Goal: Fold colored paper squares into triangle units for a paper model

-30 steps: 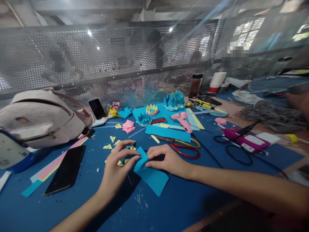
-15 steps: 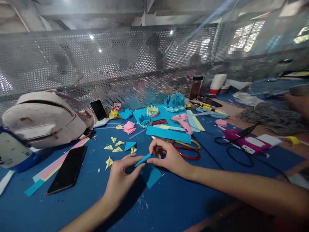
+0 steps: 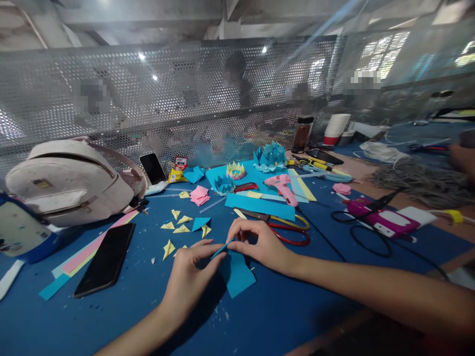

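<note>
Presently, left hand (image 3: 185, 271) grasps the far left end of a bright blue paper piece (image 3: 237, 277) between thumb and fingers; right hand (image 3: 264, 247) pinches the same folded end, fingertips close beside those of the left. Reference landmark: pink glue gun (image 3: 282, 188). The held paper lies on the near side of the landmark, to its left, its broad free part extending toward the wearer; contact between that part and the blue bench (image 3: 122, 326) cannot be told.

Nearer than the landmark: scissors with one yellow and one red handle (image 3: 287, 242), partly behind the right hand, and a flat blue paper strip (image 3: 260, 206), slightly left. Left of the landmark: small folded yellow paper pieces (image 3: 181, 229), scattered; a stack of pink paper squares (image 3: 200, 196); farther left, a black smartphone (image 3: 106, 259) lying flat and a pale pink backpack (image 3: 67, 183).

Just beyond the landmark, slightly left: a large layered blue paper flower (image 3: 269, 157). Left of it, a yellow-and-pink paper ring (image 3: 236, 170), points upward. Right of the landmark: a magenta-and-white device (image 3: 382, 217) crossed by black cable.
</note>
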`<state>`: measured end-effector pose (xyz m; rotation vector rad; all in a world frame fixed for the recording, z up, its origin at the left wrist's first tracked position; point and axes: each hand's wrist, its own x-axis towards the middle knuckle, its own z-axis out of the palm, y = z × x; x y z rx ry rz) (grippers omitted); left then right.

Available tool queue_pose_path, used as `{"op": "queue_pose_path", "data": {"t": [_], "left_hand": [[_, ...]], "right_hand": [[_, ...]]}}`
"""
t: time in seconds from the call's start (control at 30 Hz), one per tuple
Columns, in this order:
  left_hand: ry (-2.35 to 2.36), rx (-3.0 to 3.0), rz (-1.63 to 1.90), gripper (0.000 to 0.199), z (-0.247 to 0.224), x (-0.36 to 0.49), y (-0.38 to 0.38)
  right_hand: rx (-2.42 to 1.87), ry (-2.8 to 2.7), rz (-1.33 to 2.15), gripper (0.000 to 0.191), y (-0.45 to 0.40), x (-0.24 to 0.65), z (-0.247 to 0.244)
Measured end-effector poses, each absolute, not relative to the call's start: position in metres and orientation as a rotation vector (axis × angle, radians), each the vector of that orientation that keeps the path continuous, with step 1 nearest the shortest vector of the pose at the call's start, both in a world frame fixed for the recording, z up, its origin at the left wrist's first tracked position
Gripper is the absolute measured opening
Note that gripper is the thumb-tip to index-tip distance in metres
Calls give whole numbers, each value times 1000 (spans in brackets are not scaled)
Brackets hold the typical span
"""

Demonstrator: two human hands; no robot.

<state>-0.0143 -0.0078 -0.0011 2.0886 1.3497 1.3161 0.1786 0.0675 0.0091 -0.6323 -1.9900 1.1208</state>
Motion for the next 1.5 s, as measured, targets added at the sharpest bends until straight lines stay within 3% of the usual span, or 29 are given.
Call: {"op": "queue_pose_path", "data": {"t": [0.33, 0.67, 0.9, 1.5], "left_hand": [[1174, 2394, 1386, 22, 0, -16, -9], [1232, 2403, 1452, 19, -2, -16, -7], [1208, 2509, 1485, 16, -4, -20, -9], [1332, 2332, 1344, 19, -5, -16, -6]], "right_hand": [[-592, -2078, 1126, 21, 63, 177, 8], [-581, -2014, 1151, 36, 67, 180, 14], [-571, -2082, 1194, 30, 65, 178, 11], [-652, -1998, 1234, 41, 75, 179, 8]]}}
